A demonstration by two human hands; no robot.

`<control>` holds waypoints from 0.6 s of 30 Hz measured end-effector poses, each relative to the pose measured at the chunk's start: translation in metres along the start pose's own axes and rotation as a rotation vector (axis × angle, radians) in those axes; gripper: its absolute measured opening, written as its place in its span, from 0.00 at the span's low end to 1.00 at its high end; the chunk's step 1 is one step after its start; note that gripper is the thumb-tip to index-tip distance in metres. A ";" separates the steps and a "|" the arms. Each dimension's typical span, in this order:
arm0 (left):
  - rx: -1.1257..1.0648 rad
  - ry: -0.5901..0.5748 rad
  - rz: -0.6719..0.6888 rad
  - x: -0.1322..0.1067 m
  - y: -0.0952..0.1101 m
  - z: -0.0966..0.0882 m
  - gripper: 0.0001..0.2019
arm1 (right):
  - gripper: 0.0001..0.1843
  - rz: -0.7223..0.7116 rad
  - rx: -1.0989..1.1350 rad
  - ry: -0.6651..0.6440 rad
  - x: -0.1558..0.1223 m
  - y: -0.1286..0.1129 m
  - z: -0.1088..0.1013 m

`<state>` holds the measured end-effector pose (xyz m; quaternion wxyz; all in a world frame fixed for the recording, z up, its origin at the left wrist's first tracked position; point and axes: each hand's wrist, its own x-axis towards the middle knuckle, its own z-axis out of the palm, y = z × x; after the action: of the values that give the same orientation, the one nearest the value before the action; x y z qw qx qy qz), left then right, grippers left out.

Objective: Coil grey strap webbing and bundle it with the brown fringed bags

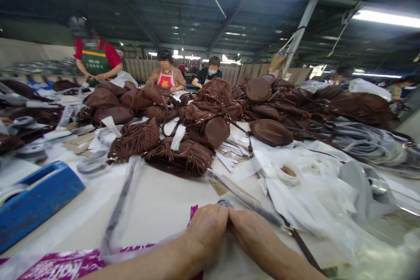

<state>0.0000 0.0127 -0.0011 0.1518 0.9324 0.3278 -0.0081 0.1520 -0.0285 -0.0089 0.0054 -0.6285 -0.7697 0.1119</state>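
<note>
My left hand [209,229] and my right hand [250,230] meet knuckle to knuckle low in the middle of the head view. Both have their fingers curled closed, and whatever is inside them is hidden. A small grey coil [225,203] shows just beyond the knuckles. Past my right hand runs a brown strap [303,245] with a metal clasp, its far part wrapped in clear plastic. Under my left forearm lies a purple printed plastic sheet [62,266]. Ahead on the table are brown fringed leather bags [180,155].
A blue tape dispenser [49,201] stands at left. Near it lies a plastic-wrapped strap [120,210]. White wrapping sheets [315,201], a white tape roll [288,173] and coiled grey straps [367,140] cover the right side. Several people, including a person in a green apron [97,59], work behind the bags.
</note>
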 end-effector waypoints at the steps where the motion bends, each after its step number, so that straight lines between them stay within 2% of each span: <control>1: -0.002 0.005 -0.005 -0.003 -0.002 0.000 0.12 | 0.10 -0.029 0.041 0.019 0.001 0.000 0.003; 4: 0.074 0.028 0.073 -0.013 -0.020 -0.008 0.13 | 0.06 -0.218 0.092 0.052 0.002 0.012 0.008; 7: 0.216 0.033 0.360 -0.019 -0.041 -0.019 0.14 | 0.03 -0.373 0.084 0.029 0.001 0.028 0.005; 9: 0.257 0.031 0.479 -0.017 -0.048 -0.024 0.15 | 0.03 -0.433 0.101 0.017 -0.001 0.035 -0.001; 12: 0.204 0.012 0.410 -0.008 -0.044 -0.024 0.13 | 0.05 -0.486 0.146 -0.026 -0.003 0.035 -0.012; 14: 0.166 -0.031 0.333 -0.002 -0.032 -0.020 0.11 | 0.05 -0.417 0.133 -0.073 -0.005 0.028 -0.018; 18: 0.106 -0.079 0.145 -0.003 -0.009 -0.007 0.11 | 0.05 -0.053 0.030 -0.092 -0.007 0.005 -0.009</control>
<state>-0.0080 0.0196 0.0032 0.1152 0.9594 0.2524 -0.0511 0.1598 -0.0329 0.0004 -0.0178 -0.6020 -0.7837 0.1519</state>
